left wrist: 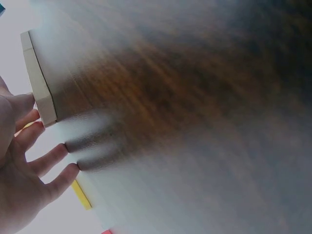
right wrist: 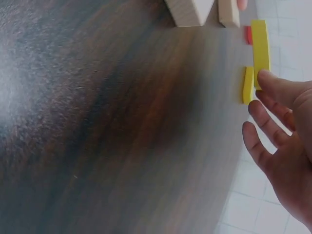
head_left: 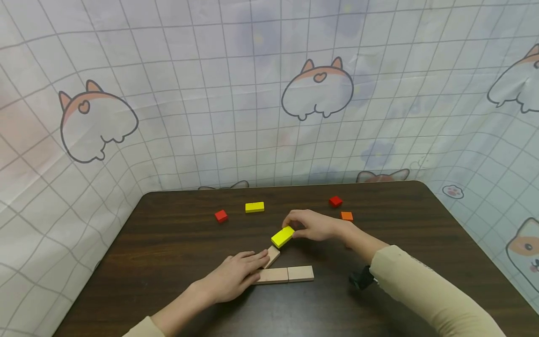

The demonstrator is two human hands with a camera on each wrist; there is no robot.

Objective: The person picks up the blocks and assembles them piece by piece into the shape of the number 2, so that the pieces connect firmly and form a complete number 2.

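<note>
My right hand (head_left: 313, 226) pinches a yellow block (head_left: 283, 237) by its far right end, thumb on one side. In the right wrist view that yellow block (right wrist: 261, 48) sticks out from the thumb and fingertips. Just below it on the table lies a slanted plain wooden block (head_left: 273, 255). The fingers of my left hand (head_left: 231, 278) stretch out and rest on this slanted block. Its thumb touches the left part of a plain wooden block (head_left: 273, 276), which lies end to end with another wooden block (head_left: 301, 273). Whether the yellow block touches the slanted one, I cannot tell.
Toward the back of the dark wooden table (head_left: 168, 243) lie a second yellow block (head_left: 254, 207) and a red block (head_left: 221, 216). Another red block (head_left: 335, 201) and an orange block (head_left: 346, 216) lie behind the right hand. A patterned curtain (head_left: 210, 117) surrounds the table's far side.
</note>
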